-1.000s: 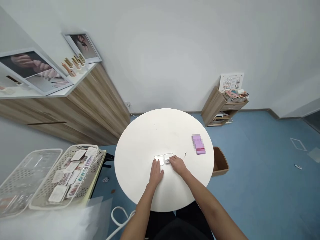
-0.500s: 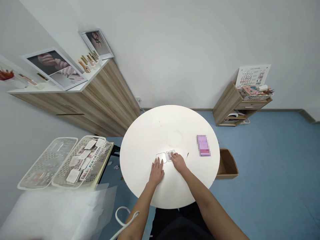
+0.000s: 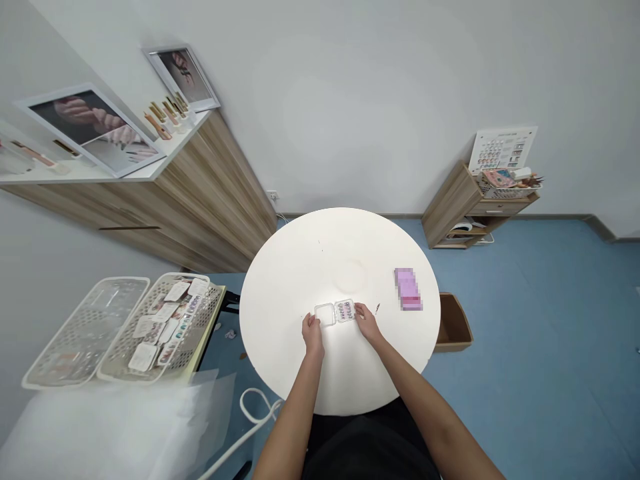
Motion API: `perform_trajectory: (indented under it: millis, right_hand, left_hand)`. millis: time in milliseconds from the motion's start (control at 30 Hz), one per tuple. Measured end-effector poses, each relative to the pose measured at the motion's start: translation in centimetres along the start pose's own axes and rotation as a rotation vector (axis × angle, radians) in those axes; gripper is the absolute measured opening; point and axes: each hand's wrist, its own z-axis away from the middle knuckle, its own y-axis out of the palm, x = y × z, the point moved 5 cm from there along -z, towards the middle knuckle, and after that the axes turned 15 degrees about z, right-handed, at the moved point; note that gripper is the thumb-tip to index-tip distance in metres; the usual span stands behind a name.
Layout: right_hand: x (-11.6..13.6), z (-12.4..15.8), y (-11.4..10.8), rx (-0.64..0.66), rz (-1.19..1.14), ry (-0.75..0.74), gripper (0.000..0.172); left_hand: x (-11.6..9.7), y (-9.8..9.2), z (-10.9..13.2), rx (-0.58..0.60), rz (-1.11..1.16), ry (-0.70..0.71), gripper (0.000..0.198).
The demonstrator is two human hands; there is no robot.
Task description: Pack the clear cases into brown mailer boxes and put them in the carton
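My left hand point(image 3: 313, 331) and right hand point(image 3: 369, 323) are narrowed to pinches at either end of an open clear plastic case point(image 3: 325, 314) (from this feed I can't tell if they truly grip it). Its right half holds small coloured nail tips point(image 3: 345, 310). Handling this case looks like the step in hand, and a sure pinch is what's called for. It lies near the lower edge of the round white table point(image 3: 300, 267), left of a pixelated pink box point(image 3: 408, 289).

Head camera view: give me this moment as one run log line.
left hand: at empty clear case | right hand: at clear case of colored nails | surface: white round table
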Motion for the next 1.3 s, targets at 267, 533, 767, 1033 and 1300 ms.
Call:
perform_trajectory:
  millis: [267, 533, 767, 1033, 1300]
  right_hand:
    - [-0.4, 1.4, 0.0, 0.018, 0.218, -0.043, 0.046]
    - [3.1, 3.6, -1.1, 0.077, 0.840, -0.526, 0.064]
    - [1.8, 4.3, 0.2, 0.166, 1.022, -0.583, 0.073]
    - [1.7, 3.2, 0.6, 0.125, 1.107, -0.556, 0.076]
    - [3.8, -3.5, 0.1, 0.195, 1.233, -0.307, 0.076]
  left_hand:
    - [-3.3, 4.4, 4.4, 0.218, -0.240, 0.323, 0.045]
    - [-2.3, 5.7, 9.3, 0.510, -0.752, 0.738, 0.062]
    - [-1.8, 5.6, 9.4, 0.521, -0.831, 0.746, 0.064]
    - [-2.1, 5.6, 7.6, 0.506, -0.839, 0.840, 0.066]
    - [-4.8, 6.2, 0.3, 0.461, -0.936, 0.721, 0.062]
